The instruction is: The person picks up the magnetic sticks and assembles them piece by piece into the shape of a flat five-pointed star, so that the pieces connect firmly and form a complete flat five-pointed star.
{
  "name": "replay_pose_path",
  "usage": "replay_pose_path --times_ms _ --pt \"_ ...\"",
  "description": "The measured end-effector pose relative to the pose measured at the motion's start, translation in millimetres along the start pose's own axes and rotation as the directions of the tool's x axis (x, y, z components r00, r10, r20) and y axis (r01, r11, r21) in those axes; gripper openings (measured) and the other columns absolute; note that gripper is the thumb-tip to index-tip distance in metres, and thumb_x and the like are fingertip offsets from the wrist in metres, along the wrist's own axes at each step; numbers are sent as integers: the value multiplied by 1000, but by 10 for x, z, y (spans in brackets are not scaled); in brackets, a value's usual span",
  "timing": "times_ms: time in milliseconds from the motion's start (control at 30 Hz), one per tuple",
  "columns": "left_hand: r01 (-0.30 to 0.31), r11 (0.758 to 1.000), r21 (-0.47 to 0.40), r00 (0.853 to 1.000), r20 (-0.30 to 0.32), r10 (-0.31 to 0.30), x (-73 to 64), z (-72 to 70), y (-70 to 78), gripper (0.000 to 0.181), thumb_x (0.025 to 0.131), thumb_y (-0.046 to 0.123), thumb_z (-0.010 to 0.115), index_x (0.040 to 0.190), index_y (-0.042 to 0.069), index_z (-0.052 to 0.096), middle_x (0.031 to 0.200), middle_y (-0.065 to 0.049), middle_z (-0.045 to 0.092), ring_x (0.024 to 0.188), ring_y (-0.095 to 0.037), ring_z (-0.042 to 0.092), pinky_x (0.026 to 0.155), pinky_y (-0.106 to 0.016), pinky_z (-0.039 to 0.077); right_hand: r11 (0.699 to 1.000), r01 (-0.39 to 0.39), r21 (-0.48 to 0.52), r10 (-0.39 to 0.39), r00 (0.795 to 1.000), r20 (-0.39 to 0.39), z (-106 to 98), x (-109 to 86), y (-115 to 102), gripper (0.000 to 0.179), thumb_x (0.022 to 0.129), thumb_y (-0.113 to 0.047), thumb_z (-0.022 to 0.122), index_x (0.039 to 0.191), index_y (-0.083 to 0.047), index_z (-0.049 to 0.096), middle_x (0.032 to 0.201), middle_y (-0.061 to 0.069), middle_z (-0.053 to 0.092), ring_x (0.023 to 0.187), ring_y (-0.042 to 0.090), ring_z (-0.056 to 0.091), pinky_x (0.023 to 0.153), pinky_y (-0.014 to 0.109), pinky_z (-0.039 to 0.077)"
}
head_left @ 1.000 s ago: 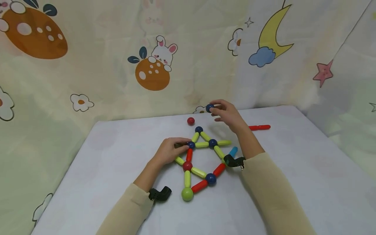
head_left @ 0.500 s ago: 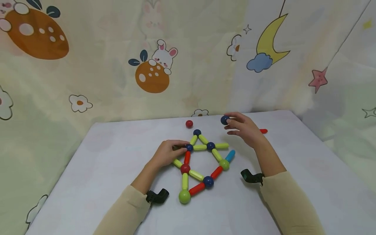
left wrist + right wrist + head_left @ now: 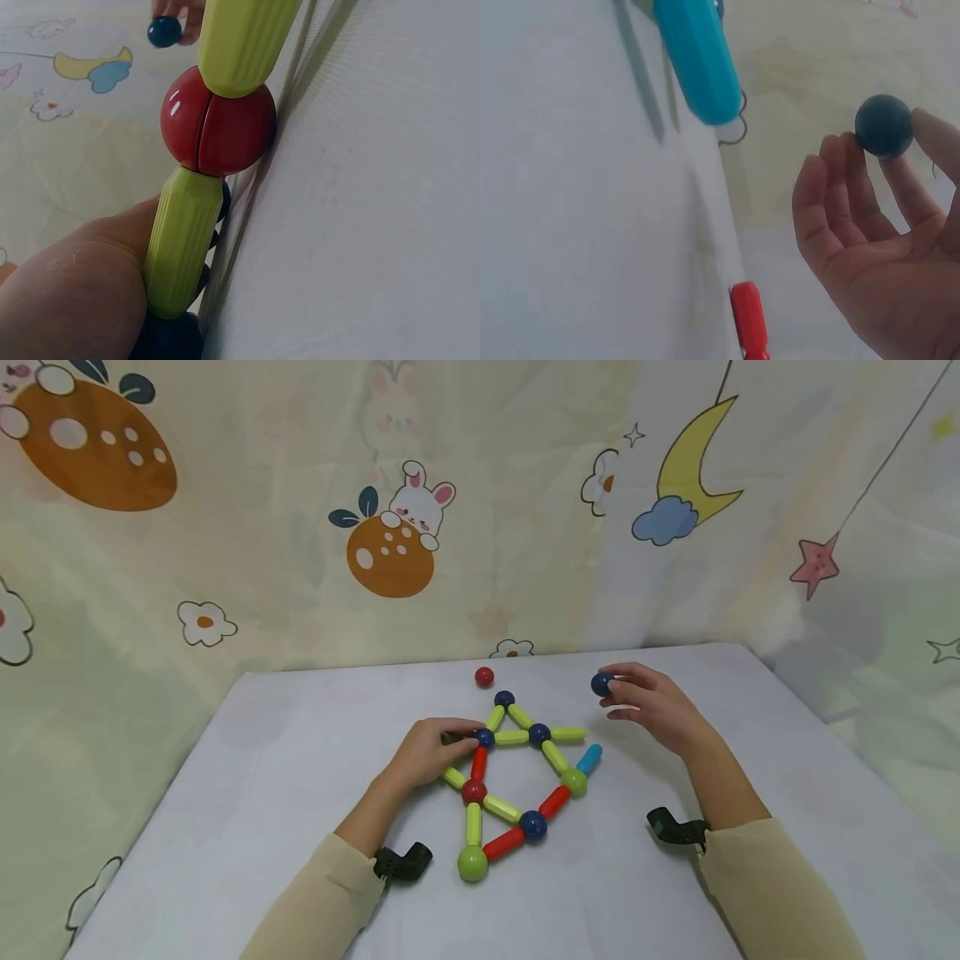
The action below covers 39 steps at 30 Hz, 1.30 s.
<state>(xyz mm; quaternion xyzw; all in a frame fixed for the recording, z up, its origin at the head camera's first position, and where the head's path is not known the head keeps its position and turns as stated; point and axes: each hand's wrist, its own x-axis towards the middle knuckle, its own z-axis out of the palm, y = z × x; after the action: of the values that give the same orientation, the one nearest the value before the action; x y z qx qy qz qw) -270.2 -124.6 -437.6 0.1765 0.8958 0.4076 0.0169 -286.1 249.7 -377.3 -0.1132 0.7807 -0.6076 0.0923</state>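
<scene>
My left hand point(image 3: 431, 750) reaches over the left side of a flat frame of magnetic rods and balls, its thumb and fingers pinching a blue ball point(image 3: 485, 738). A yellow-green rod point(image 3: 182, 244) leads from a red ball point(image 3: 217, 124) down past my left thumb to a dark blue ball point(image 3: 169, 337) in the left wrist view; the hand covers that end in the head view. Raised to the right of the frame, my right hand point(image 3: 660, 706) holds a loose blue ball point(image 3: 884, 126) between thumb and fingertips. Its other fingers are spread and slightly bent.
A loose red ball point(image 3: 484, 677) lies near the table's back edge. The frame has a blue rod point(image 3: 590, 758) and a yellow-green rod point(image 3: 567, 733) sticking out rightward, and a green ball point(image 3: 472, 863) in front. Red rods point(image 3: 750, 319) lie beyond the right hand.
The right hand has moved right and towards me with the loose blue ball, away from above the frame. My left hand has stayed at its place on the frame; the head view has shifted slightly.
</scene>
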Motion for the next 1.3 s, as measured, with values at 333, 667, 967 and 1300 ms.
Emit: replay_pose_path --times_ms 333,667,967,1300 --pt "-4 1000 -6 1000 1 4 3 -8 5 28 97 26 73 125 27 76 123 6 75 113 -18 63 100 -42 54 980 -117 -159 122 992 22 -197 -98 163 53 105 -37 59 143 -2 50 125 9 64 107 21 65 88 28 58" --pt "14 1000 4 1000 1 -14 3 -16 -1 30 97 27 73 126 27 76 125 5 74 116 -20 62 102 -44 54 930 -139 -339 170 983 64 -90 -77 246 47 97 -30 71 138 -9 60 129 20 61 95 30 64 78 32 57" --pt "-6 1000 13 1000 4 6 0 -43 6 30 97 26 73 126 24 76 123 3 75 114 -20 64 101 -43 54 928 -107 -356 134 990 53 7 -39 319 40 99 -26 70 134 -9 62 128 21 64 96 29 62 74 31 57" --pt "-24 1000 13 1000 6 24 1 -25 17 30 98 26 72 127 23 75 123 2 75 112 -20 64 100 -42 54 917 -95 -387 125 991 55 43 -61 331 42 98 -28 72 134 -9 62 128 19 66 97 28 62 74 32 57"
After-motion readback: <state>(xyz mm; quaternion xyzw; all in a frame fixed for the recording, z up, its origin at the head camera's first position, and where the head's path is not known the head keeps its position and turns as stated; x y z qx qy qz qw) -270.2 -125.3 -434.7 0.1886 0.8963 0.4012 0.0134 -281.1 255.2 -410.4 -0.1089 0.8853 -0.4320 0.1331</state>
